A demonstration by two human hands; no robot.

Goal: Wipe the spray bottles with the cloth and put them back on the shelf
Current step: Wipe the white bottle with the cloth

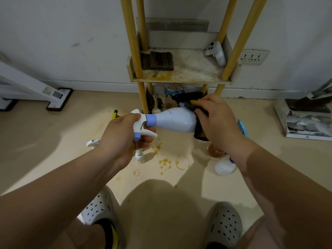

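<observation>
A white spray bottle (175, 120) with a lilac collar lies sideways in the air in front of the shelf (181, 80). My left hand (124, 136) grips its white trigger head. My right hand (218, 121) presses a dark cloth (199, 131) with a yellow patch against the bottle's base end. A second white bottle (224, 166) stands on the floor under my right forearm, partly hidden. Another white spray head (140, 156) shows on the floor below my left hand. A white spray bottle (216, 52) lies on the stained shelf board at the back right.
The shelf has yellow wooden posts (132, 40); a dark folded cloth (159, 61) lies on its board, and brushes and clutter (167, 102) fill the bottom level. Brown stains (165, 164) mark the floor. A white stand base (57, 99) sits left, a box (305, 121) right. My feet in clogs (98, 207) are below.
</observation>
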